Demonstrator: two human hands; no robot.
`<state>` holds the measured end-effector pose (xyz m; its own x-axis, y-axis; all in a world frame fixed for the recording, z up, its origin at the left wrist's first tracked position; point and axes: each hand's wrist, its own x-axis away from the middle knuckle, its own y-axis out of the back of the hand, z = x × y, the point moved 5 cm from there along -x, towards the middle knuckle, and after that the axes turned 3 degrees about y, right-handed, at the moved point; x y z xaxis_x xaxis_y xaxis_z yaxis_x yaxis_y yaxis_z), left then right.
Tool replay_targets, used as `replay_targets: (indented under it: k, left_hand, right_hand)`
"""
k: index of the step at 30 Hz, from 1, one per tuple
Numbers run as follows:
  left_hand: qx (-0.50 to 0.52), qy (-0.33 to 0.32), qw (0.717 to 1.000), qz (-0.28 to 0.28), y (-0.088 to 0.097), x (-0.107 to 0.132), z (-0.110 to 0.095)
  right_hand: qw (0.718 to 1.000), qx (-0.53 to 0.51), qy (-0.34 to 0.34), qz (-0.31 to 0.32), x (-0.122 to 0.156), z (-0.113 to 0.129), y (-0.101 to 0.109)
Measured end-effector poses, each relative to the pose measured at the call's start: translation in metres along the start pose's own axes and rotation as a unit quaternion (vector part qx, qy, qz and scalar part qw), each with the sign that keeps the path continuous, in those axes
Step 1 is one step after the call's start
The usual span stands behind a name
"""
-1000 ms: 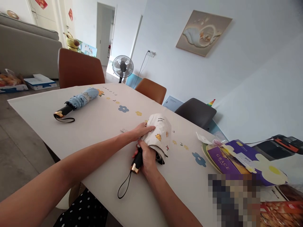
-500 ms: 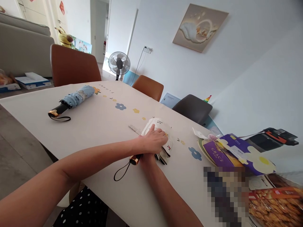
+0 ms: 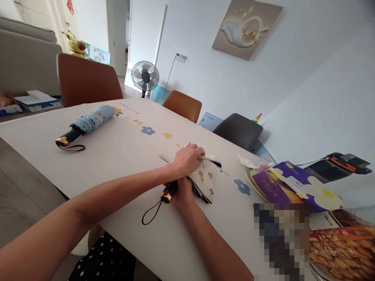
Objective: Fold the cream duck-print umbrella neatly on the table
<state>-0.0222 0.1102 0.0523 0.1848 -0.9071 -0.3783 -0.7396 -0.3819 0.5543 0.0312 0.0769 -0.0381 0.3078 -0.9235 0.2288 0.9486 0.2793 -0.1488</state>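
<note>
A cream folding umbrella point(image 3: 205, 181) with small printed figures lies over the table, its canopy loosely gathered. Its black handle point(image 3: 170, 192) has a gold end and a wrist loop, pointing toward me. My right hand point(image 3: 184, 193) is closed around the umbrella just beside the handle, fingers partly hidden. Crossing above it, my left hand point(image 3: 189, 159) is closed on the canopy cloth, and a narrow fold with a dark tip sticks out to its right. Farther left rests a blue folded umbrella point(image 3: 93, 120) with a black and gold handle.
The white tablecloth point(image 3: 123, 160) has printed flowers. Along the right lie a purple box point(image 3: 269, 184), a black object with a strap point(image 3: 331, 166) and a pack of brown snacks point(image 3: 342, 249). Chairs point(image 3: 89, 80) stand behind the table, with a fan point(image 3: 145, 76) beyond.
My left hand has gone from lying fairly flat on the cream canopy to gripping its cloth, with a fold now lifted. My right hand keeps its hold near the handle.
</note>
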Motion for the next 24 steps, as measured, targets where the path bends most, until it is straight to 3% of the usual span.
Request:
replay_targets:
  k: [3, 6, 11, 14, 19, 24]
  left_hand:
    - [0.01, 0.07, 0.994, -0.081, 0.029, 0.0, 0.019]
    - [0.067, 0.161, 0.975, -0.135, 0.052, 0.007, 0.052]
    - [0.292, 0.328, 0.892, -0.107, 0.054, 0.034, 0.114]
    - [0.357, 0.353, 0.86, -0.089, 0.052, 0.041, 0.129]
    - [0.377, 0.315, 0.869, -0.064, 0.052, 0.037, 0.128]
    - [0.207, 0.31, 0.926, -0.063, 0.058, 0.033, 0.134]
  right_hand:
    - [0.995, -0.078, -0.064, 0.011, 0.004, -0.003, -0.002]
    - [0.989, -0.123, -0.083, 0.019, 0.003, -0.004, -0.004]
    - [0.988, -0.134, -0.07, 0.03, 0.006, 0.003, -0.005]
    - [0.986, -0.145, -0.077, 0.034, 0.009, 0.01, -0.004]
    - [0.984, -0.15, -0.069, 0.06, 0.007, 0.015, 0.0]
    - [0.979, -0.161, -0.077, 0.099, 0.004, 0.014, 0.003]
